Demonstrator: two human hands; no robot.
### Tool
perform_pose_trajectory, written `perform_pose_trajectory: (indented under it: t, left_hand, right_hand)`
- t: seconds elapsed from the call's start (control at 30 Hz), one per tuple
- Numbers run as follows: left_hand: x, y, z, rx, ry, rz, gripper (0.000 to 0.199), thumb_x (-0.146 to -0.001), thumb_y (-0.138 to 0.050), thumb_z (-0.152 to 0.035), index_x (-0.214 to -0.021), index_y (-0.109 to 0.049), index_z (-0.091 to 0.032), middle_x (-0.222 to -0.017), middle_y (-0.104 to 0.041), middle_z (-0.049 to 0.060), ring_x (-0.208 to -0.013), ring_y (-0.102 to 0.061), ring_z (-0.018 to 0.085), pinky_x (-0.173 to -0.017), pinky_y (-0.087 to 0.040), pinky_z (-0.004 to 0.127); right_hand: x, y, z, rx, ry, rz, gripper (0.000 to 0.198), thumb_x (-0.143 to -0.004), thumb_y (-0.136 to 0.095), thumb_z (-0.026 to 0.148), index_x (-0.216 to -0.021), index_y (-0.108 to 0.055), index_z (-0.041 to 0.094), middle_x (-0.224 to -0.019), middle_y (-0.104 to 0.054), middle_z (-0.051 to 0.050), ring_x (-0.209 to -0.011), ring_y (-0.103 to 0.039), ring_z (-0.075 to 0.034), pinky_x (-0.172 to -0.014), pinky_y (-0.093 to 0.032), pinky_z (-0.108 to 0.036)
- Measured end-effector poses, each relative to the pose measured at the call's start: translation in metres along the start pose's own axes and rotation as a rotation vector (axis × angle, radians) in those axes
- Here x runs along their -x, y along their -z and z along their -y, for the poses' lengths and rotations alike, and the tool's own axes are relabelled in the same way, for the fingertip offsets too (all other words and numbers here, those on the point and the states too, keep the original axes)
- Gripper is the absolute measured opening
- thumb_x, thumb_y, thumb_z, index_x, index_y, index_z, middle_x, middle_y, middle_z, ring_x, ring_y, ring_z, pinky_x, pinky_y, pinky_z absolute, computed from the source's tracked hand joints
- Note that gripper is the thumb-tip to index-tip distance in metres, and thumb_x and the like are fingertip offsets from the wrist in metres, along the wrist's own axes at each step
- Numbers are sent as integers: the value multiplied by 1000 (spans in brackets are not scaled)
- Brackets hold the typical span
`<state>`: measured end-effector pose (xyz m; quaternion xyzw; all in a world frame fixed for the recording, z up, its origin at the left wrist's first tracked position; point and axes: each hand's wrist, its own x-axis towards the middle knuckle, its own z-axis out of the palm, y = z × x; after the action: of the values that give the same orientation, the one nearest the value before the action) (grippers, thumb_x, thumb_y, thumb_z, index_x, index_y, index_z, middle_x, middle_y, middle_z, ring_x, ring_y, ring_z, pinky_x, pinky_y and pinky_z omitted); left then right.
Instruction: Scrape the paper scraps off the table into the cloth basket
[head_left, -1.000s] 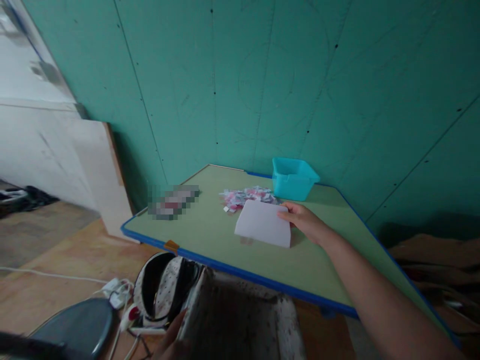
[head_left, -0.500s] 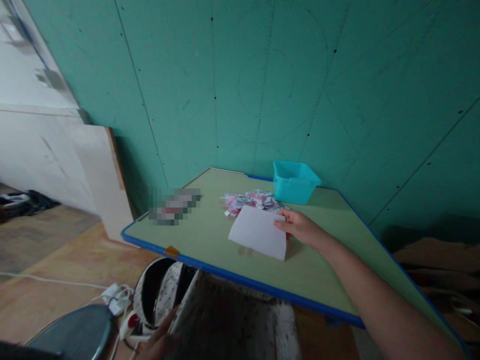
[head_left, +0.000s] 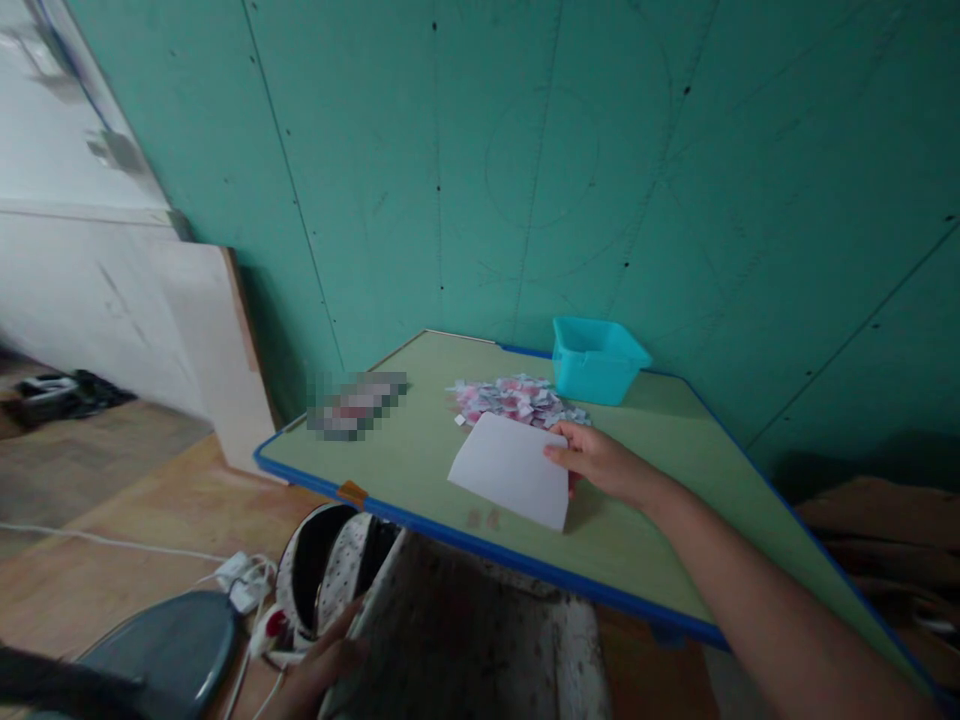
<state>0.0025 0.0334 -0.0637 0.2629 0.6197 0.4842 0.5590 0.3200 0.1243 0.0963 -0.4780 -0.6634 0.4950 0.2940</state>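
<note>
My right hand (head_left: 592, 460) pinches the right edge of a white sheet of paper (head_left: 514, 465), thumb on top and fingers beneath. The paper is slightly bowed and held tilted over the pale green tabletop (head_left: 390, 440). Just behind it lies a heap of small white and pink paper scraps (head_left: 517, 397). Low in the picture, my left hand (head_left: 334, 660) is closed on the left rim of a stained whitish container (head_left: 577, 650) in front of the table. Part of this hand is cut off or in shadow.
A turquoise plastic basket (head_left: 600, 375) stands at the table's back, against the green wall (head_left: 375, 180). A pixelated patch (head_left: 356, 405) covers something on the left. Below are a grey stool (head_left: 165, 655), a white power strip (head_left: 244, 580) with cables and a spotted round container (head_left: 337, 570).
My right hand has brought the paper a little left and nearer the table's front edge, away from the scraps. The view has shifted slightly. My left hand shows more at the container's rim.
</note>
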Motion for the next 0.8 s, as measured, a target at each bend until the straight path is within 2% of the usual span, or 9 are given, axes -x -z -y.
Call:
perform_pose_trajectory:
  t: [0.13,0.27,0.33,0.43,0.53,0.67,0.73,0.8]
  left_hand:
    - [4,-3,-8,3,-12,44,18,-36,-56,-15,-49,-57,-27,-25,-33,-11,-46,-52,18,-46,-38,26]
    - [5,0,-14,-28,14,73,19,-34,-59,-11,-47,-58,-25,-30,-48,-10,-41,-49,15,-42,-35,24]
    - [6,2,-15,-28,23,83,21,-34,-60,-10,-48,-58,-25,-31,-51,-9,-37,-45,13,-39,-32,24]
    - [5,4,-16,3,50,110,20,-36,-60,-11,-50,-58,-25,-30,-50,-9,-34,-41,12,-41,-34,25]
    - [1,6,-18,29,116,158,20,-34,-60,-13,-48,-58,-26,-31,-49,-8,-40,-46,16,-47,-41,28]
    - [-7,10,-19,15,233,199,23,-28,-62,-10,-43,-56,-26,-25,-39,-8,-55,-57,25,-52,-45,31]
    - [-10,12,-17,16,248,187,24,-28,-63,-10,-45,-57,-26,-25,-39,-8,-62,-59,26,-55,-46,30]
    - [-11,14,-15,19,255,182,24,-30,-63,-10,-47,-59,-26,-27,-40,-9,-59,-59,24,-57,-46,30]
  right_hand:
    - [-2,-3,-2,-6,-11,8,24,-74,-50,39,-82,-41,18,-62,-56,1,-47,-51,-11,-43,-40,-23]
    - [-2,-10,1,-28,-5,50,25,-74,-50,39,-82,-41,18,-63,-56,1,-48,-52,-10,-42,-40,-22]
    - [-1,-12,3,-28,-5,58,24,-74,-51,38,-83,-41,18,-63,-56,2,-48,-52,-10,-43,-41,-22]
    - [0,-14,5,-37,-18,66,25,-74,-51,39,-83,-41,18,-63,-56,2,-48,-51,-10,-43,-41,-23]
    - [0,-14,5,-36,-34,71,27,-73,-51,41,-82,-41,18,-64,-55,2,-47,-51,-10,-43,-41,-23]
    - [0,-14,3,-35,-26,86,27,-73,-51,43,-80,-41,18,-64,-56,2,-48,-51,-10,-43,-41,-23]
    - [0,-14,2,-34,-21,87,27,-73,-51,42,-80,-41,18,-64,-56,2,-48,-51,-10,-42,-40,-23]
    - [-1,-14,2,-43,-26,86,27,-74,-50,42,-81,-41,18,-65,-56,1,-48,-51,-10,-42,-40,-23]
